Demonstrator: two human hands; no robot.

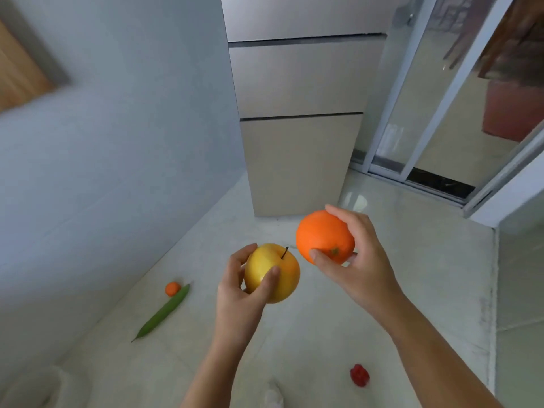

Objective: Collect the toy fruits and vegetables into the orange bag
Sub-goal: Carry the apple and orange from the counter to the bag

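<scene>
My left hand (pixel 241 293) grips a yellow-orange toy apple (pixel 282 269) with a dark stem, held above the floor at the middle of the view. Just to its upper right, my right hand (pixel 362 260) holds a toy orange (pixel 321 234). On the pale floor at the left lie a long green toy pea pod (pixel 163 312) and a small orange toy fruit (pixel 172 288) touching its far end. A small red toy fruit (pixel 359 375) lies on the floor at the lower right. No orange bag is in view.
A beige cabinet (pixel 297 160) stands straight ahead. A white wall (pixel 103 172) runs along the left, and a sliding glass door with a metal track (pixel 426 178) closes off the right. A pale blurred object (pixel 273 396) sits at the bottom edge.
</scene>
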